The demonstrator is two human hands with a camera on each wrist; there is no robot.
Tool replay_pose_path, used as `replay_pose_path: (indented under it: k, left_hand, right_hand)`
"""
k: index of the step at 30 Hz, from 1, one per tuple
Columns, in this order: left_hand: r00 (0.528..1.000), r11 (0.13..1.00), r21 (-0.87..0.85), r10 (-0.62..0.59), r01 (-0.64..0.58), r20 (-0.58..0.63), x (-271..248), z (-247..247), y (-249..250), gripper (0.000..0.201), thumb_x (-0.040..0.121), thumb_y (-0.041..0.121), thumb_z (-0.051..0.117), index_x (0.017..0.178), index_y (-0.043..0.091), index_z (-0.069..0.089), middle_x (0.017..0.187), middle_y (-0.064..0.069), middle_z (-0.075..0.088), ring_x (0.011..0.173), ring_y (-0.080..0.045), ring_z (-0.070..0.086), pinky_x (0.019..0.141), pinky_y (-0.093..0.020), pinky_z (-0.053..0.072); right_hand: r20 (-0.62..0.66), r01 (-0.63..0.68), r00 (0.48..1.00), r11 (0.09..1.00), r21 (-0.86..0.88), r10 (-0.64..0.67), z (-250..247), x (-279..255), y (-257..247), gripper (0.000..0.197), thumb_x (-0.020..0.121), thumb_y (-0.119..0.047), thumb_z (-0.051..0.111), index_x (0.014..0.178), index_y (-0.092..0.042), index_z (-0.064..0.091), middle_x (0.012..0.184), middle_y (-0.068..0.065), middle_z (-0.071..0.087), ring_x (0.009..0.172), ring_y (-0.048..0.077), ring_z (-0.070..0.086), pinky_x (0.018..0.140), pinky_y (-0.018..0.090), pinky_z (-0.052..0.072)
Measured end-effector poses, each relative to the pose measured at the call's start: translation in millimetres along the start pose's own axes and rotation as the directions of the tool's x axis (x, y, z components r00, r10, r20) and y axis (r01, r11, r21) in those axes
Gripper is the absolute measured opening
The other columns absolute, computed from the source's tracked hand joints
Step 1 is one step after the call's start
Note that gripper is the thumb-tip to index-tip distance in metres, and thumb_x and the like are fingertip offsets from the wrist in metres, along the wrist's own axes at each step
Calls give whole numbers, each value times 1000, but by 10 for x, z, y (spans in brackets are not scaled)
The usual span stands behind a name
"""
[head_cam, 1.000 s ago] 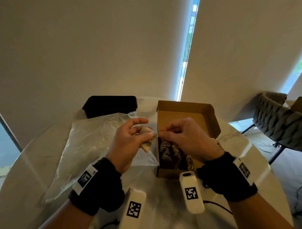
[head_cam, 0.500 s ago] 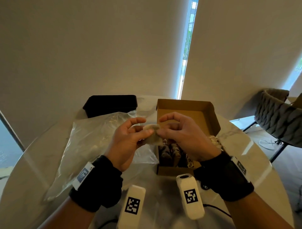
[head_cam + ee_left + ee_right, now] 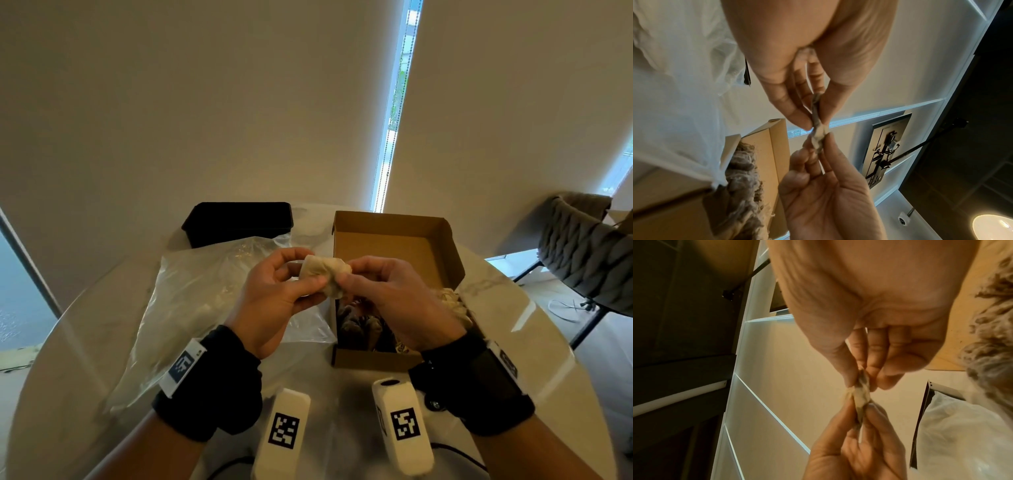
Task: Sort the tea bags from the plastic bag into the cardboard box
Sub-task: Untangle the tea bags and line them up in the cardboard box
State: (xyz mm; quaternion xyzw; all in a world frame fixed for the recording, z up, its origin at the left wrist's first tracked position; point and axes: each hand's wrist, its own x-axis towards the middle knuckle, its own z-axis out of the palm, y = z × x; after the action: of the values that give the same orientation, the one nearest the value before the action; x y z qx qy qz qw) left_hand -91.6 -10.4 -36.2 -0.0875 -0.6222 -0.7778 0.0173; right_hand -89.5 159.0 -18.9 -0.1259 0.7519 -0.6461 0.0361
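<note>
Left hand (image 3: 274, 301) and right hand (image 3: 390, 298) raised together above the table (image 3: 85, 342), each pinching 1 end of the same tea bag (image 3: 325, 274) between thumb and fingertips, other fingers loosely curled. Held in the air over the left wall of the cardboard box (image 3: 442, 240), between that box and the plastic bag (image 3: 191, 301), touching neither. Long axis running roughly left to right across the body, 1 end toward each hand; seen edge-on from both wrist views, thin and crumpled. Cannot tell which end carries any string.

Task judged partly done: several darker tea bags (image 3: 359, 325) already packed in the near part of the box, far part bare cardboard. A loose pale tangle (image 3: 452, 305) lying just outside the right wall. Plastic bag spread flat toward the left edge of the table, near a black container (image 3: 239, 219) at the far edge; contents too faint to count. Left, probably: lowering this 1 into the box, then checking the bag for more.
</note>
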Motion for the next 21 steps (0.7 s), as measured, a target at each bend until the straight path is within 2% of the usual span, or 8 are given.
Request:
replay_pose_path:
  k: [3, 8, 11, 14, 16, 18, 21]
  left_hand:
    - [1000, 1000, 13, -4, 4, 3, -45, -4, 30, 23, 84, 3, 63, 103, 15, 58, 102, -10, 67, 90, -20, 70, 72, -28, 56]
    - [997, 998, -17, -66, 66, 37, -161, 35, 96, 24, 87, 9, 61, 110, 18, 58, 102, -9, 67, 88, -19, 69, 71, -29, 55]
    - [989, 989, -63, -129, 133, 73, -220, 70, 123, 25, 89, 7, 58, 112, 17, 59, 95, -10, 67, 73, -13, 69, 63, -25, 54]
    - [973, 958, -184, -203, 220, 109, -281, 96, 144, 25, 85, 3, 60, 108, 11, 60, 92, -14, 63, 62, -12, 64, 55, -22, 52]
    - [960, 931, -241, -245, 272, 139, -318, 97, 158, 26, 81, 4, 61, 107, 9, 61, 90, -12, 63, 60, -13, 63, 53, -22, 52]
    - [946, 906, -284, -273, 314, 175, -359, 90, 175, 24, 82, 3, 59, 106, 7, 60, 82, -10, 64, 58, -12, 62, 51, -21, 53]
    - [925, 881, -304, -299, 362, 236, -432, 78, 213, 23, 84, 4, 57, 107, 5, 60, 77, -10, 66, 58, -14, 61, 52, -21, 54]
  right_hand:
    - [-30, 3, 1000, 1000, 29, -2, 0, -22, -57, 7, 86, -17, 64, 91, -17, 69, 82, -3, 71, 69, 4, 64, 60, 15, 49]
    - [-1, 3, 1000, 997, -79, -3, -57, -84, -213, 25, 83, -17, 69, 106, -20, 61, 94, 7, 71, 73, 16, 68, 61, 23, 54]
    - [36, 20, 999, 995, -98, -16, -91, -157, -317, 24, 84, -13, 67, 106, -19, 57, 90, 13, 72, 73, 21, 69, 60, 25, 56]
    - [119, 52, 992, 987, -150, -34, -177, -248, -422, 14, 90, -9, 59, 101, -16, 63, 88, 6, 71, 72, 15, 69, 62, 23, 55]
    - [228, 93, 973, 961, -261, -32, -248, -297, -488, 19, 92, -7, 55, 102, -16, 68, 90, -2, 72, 81, 15, 69, 69, 24, 55]
    - [324, 164, 945, 911, -379, -35, -278, -332, -549, 23, 91, -5, 57, 105, -17, 70, 94, -3, 73, 87, 15, 69, 73, 23, 54]
    - [327, 250, 941, 834, -492, -90, -242, -356, -621, 18, 86, -9, 66, 102, -15, 72, 87, -8, 73, 77, 4, 68, 67, 15, 52]
